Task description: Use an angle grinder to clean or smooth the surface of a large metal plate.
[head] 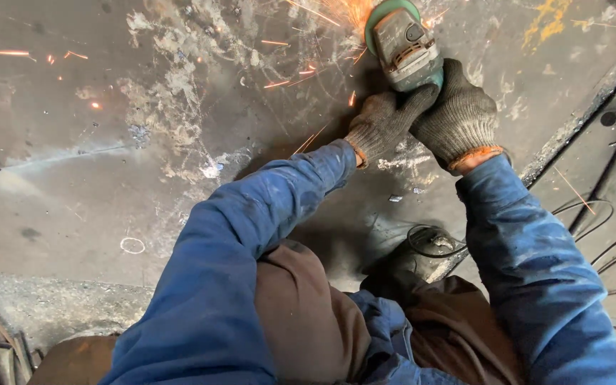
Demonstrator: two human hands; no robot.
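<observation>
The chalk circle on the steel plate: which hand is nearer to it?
Left. The left hand grips the angle grinder up and right of the chalk circle; the right hand sits farther right on the grinder.

grinder (402, 46) at far edge on steel plate (108, 178), left hand (383, 122) and right hand (458, 114) side by side behind it, cables (607, 242) right of plate, boot (422, 249) near plate edge

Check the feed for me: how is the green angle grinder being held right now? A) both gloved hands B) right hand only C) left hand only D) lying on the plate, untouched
A: the left hand and right hand, both in dark knit gloves, grip the angle grinder while sparks spray over the steel plate.
</observation>
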